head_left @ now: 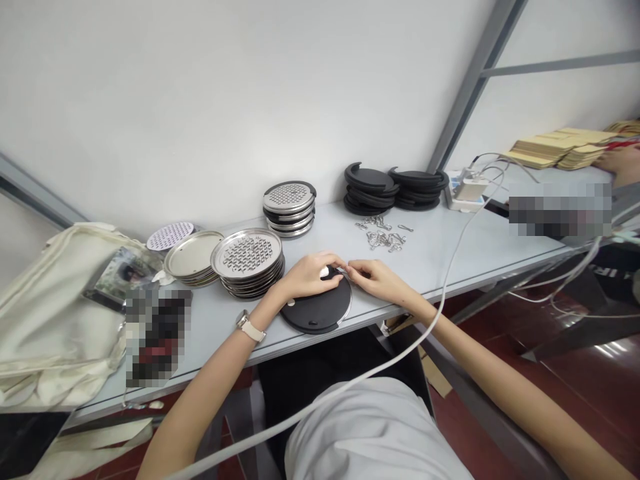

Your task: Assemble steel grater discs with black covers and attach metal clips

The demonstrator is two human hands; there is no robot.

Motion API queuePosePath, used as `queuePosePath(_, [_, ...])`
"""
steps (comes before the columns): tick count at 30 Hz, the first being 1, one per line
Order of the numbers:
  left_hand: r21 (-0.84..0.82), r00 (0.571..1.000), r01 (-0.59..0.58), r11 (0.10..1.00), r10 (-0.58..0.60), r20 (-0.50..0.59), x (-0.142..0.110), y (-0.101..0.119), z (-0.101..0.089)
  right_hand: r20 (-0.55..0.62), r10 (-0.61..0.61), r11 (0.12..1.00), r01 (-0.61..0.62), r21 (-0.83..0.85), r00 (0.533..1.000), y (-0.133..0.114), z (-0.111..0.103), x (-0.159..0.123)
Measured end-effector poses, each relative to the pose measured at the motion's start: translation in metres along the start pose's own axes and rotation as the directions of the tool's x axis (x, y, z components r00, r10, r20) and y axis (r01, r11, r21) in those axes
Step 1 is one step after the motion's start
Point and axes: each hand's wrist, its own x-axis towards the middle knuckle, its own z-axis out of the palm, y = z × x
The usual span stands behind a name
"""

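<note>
A round black disc with a metal rim (317, 311) lies flat at the table's front edge. My left hand (310, 273) rests on its far edge, fingers curled and pressing down. My right hand (377, 279) pinches a small metal clip (345, 270) against the disc's rim, right beside my left fingertips. A loose pile of the same small metal clips (383, 235) lies just beyond my hands.
Stacks of perforated metal discs (247, 261) (290, 207) and plain metal lids (193, 257) stand to the left. Black disc stacks (395, 187) sit against the wall. A cream bag (55, 313) lies far left. A white cable (450, 280) crosses the table edge; a power strip (467, 190) and cardboard stacks (560, 147) are right.
</note>
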Motion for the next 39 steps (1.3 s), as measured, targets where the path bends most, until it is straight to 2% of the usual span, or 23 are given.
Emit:
queuePosePath(19, [-0.021, 1.000, 0.017, 1.000, -0.017, 0.000, 0.0001, 0.0025, -0.0020, 0.015, -0.002, 0.999, 0.001, 0.037, 1.000, 0.0001, -0.0003, -0.0001])
queuePosePath(39, [-0.021, 0.998, 0.059, 0.998, -0.059, -0.011, -0.0006, 0.0043, -0.0027, -0.036, 0.045, 0.996, -0.042, 0.077, 0.998, 0.0028, 0.0009, -0.0004])
